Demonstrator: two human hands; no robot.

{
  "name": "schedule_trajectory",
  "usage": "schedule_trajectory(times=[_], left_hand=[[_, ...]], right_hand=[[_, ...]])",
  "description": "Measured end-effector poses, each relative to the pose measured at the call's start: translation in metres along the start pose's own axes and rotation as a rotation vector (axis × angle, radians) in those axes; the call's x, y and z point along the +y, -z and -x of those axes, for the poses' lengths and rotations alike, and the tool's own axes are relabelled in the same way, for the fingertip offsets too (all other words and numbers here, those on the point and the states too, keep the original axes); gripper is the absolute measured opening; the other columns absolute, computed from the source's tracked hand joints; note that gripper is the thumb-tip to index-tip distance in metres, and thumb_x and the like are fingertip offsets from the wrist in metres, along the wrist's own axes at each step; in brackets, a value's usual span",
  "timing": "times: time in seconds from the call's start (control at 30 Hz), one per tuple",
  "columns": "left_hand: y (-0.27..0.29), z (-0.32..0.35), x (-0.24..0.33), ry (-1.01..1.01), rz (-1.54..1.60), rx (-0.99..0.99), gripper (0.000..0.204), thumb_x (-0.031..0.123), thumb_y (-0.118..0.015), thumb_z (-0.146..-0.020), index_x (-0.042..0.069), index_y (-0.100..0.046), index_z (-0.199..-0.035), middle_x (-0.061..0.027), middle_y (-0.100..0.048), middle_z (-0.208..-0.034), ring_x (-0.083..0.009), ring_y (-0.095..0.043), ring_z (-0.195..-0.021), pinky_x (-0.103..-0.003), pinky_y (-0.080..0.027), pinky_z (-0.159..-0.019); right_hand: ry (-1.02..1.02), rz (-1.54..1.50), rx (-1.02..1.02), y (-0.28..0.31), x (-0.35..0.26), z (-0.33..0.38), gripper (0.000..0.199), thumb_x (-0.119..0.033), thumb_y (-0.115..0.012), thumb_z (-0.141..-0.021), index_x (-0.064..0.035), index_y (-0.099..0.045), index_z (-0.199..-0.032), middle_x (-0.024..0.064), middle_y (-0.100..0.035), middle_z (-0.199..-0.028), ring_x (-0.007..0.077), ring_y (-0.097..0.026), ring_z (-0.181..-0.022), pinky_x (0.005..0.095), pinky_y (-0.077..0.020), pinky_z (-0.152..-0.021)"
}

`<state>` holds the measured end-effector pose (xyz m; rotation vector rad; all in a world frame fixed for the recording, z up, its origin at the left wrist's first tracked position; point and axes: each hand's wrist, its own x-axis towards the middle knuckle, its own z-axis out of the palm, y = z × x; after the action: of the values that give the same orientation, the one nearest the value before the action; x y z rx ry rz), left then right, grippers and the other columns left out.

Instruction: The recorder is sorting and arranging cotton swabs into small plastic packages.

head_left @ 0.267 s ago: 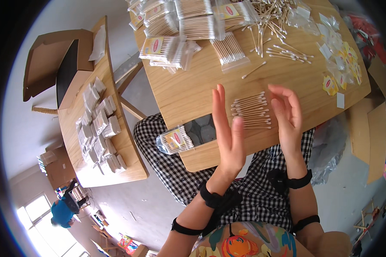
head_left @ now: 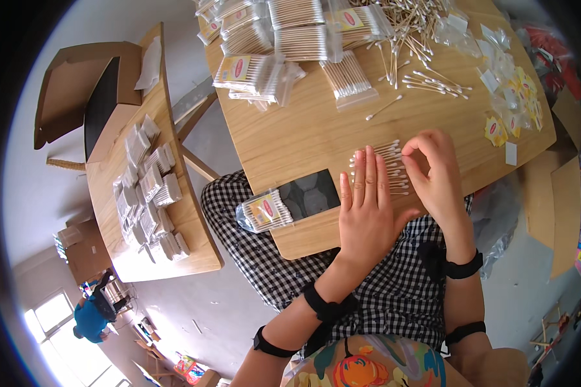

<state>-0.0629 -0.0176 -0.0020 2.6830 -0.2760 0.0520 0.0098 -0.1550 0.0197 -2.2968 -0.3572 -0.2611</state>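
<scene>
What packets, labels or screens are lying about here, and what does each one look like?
Dark phone screen: flat on the near table edge, left of the left hand.
Clear swab packet, red-and-yellow label: beside the phone.
Stacked clear swab packets: far side of the table.
Small yellow-and-red labels: loose at the table's right.
Clear packets: spread on the side table.

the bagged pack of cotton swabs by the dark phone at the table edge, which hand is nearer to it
Left. The left hand lies flat just right of the phone beside the bagged pack; the right hand is farther right.
</scene>
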Motion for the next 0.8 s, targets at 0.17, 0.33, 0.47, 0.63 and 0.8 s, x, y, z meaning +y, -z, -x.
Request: schedule_trajectory(times=[0.17,0.33,0.47,0.63,0.8], left_hand=[[-0.005,-0.001,-0.001,-0.006,-0.079,-0.015,0.107,0.07,-0.054,-0.085,-0.012,-0.031,-0.15,-0.0277,-0.029,-0.16,-0.0398,-0.023,-0.152,-0.056,-0.019,-0.121],[-0.006,-0.001,-0.001,-0.01,-0.081,-0.004,0.107,0.07,-0.053,-0.086,-0.012,-0.031,-0.15,-0.0278,-0.029,-0.159,-0.0395,-0.023,-0.151,-0.055,-0.019,-0.121],[-0.008,0.0,-0.002,-0.015,-0.081,-0.002,0.107,0.07,-0.053,-0.086,-0.013,-0.029,-0.15,-0.0285,-0.028,-0.159,-0.04,-0.022,-0.152,-0.055,-0.018,-0.122],[-0.007,0.0,-0.002,-0.017,-0.071,-0.011,0.108,0.069,-0.053,-0.087,-0.014,-0.027,-0.151,-0.0292,-0.026,-0.16,-0.0403,-0.02,-0.152,-0.055,-0.016,-0.122],[-0.007,0.0,-0.002,-0.009,-0.067,-0.011,0.107,0.067,-0.056,-0.087,-0.014,-0.026,-0.151,-0.0293,-0.025,-0.16,-0.0401,-0.019,-0.153,-0.056,-0.016,-0.122]], right_hand=[[0.06,0.061,-0.178,0.009,0.008,-0.012,0.014,0.002,-0.067,-0.079,-0.005,-0.057,-0.086,0.0102,-0.058,-0.088,0.0324,-0.057,-0.088,0.0424,-0.0463,-0.078],[0.033,0.02,-0.335,0.015,0.008,-0.031,0.012,0.001,-0.067,-0.078,-0.0026,-0.056,-0.078,0.0106,-0.059,-0.079,0.0309,-0.059,-0.08,0.0415,-0.0478,-0.075],[-0.08,-0.131,-0.431,0.017,0.016,-0.038,0.01,-0.002,-0.068,-0.078,-0.0004,-0.059,-0.077,0.0102,-0.064,-0.079,0.0251,-0.063,-0.079,0.0362,-0.0505,-0.075],[-0.234,-0.281,-0.473,0.028,0.02,-0.034,0.009,-0.004,-0.069,-0.079,0.0009,-0.062,-0.082,0.0091,-0.066,-0.082,0.019,-0.064,-0.082,0.0311,-0.0512,-0.078],[-0.24,-0.308,-0.421,0.034,0.026,-0.023,0.008,-0.003,-0.068,-0.081,0.0014,-0.061,-0.083,0.0086,-0.065,-0.084,0.0186,-0.062,-0.082,0.0313,-0.0504,-0.08]])
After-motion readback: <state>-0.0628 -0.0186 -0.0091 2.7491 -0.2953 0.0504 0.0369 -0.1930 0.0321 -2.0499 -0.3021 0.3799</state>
